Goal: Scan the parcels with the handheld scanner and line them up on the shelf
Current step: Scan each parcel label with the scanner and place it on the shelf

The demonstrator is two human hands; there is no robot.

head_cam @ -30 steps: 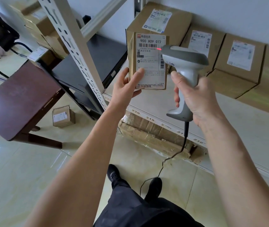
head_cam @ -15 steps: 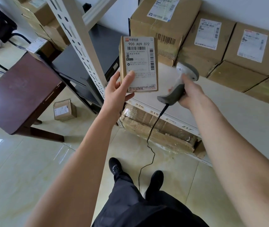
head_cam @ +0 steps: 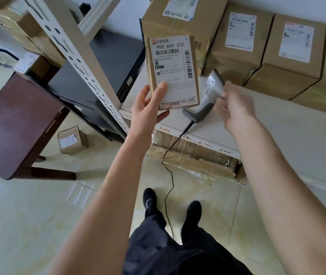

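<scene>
My left hand (head_cam: 148, 110) holds up a small brown parcel (head_cam: 173, 62), label "900 A09 072" facing me, thumb on the label's lower part. The grey handheld scanner (head_cam: 207, 96) lies on the white shelf (head_cam: 277, 135) just right of the parcel, its handle pointing at the front edge. Blurred and with its fingers spread, my right hand (head_cam: 235, 110) is beside the scanner, fingertips at its body but not wrapped round it. At the back of the shelf, labelled parcels stand in a row: a large box (head_cam: 178, 20) and two smaller ones (head_cam: 237, 42) (head_cam: 294, 52).
The scanner's black cable (head_cam: 170, 175) drops from the shelf edge to the tiled floor by my feet. A taped cardboard package (head_cam: 193, 155) lies under the shelf. A perforated shelf upright (head_cam: 78, 62) rises left of the parcel. A small parcel (head_cam: 72, 141) sits on the floor beside a dark red table (head_cam: 17, 120).
My right hand lowered the scanner from the parcel's barcode onto the shelf and loosened its grip. The red scan light is gone. My left hand kept the parcel raised.
</scene>
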